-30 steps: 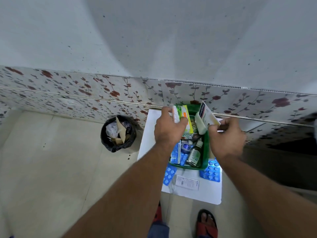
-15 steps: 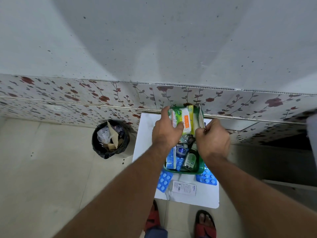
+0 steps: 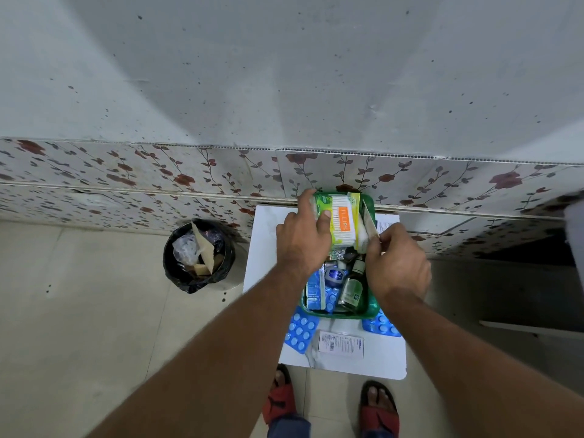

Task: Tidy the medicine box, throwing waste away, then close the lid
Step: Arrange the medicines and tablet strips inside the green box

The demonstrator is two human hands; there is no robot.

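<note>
A green medicine box stands on a small white table by the wall. Inside it lie bottles, a blue carton and blue blister strips. My left hand grips a green and orange cotton bud pack at the far end of the box. My right hand pinches a flat white packet standing on edge against the box's right wall. No lid is visible.
Two blue blister strips and a white carton lie on the table in front of the box. A black-lined waste bin with paper scraps sits on the floor to the left. My feet in red sandals are below the table.
My right hand has lowered the white packet from above the box down along its right wall. My left hand keeps its hold on the cotton bud pack. The camera has shifted slightly.
</note>
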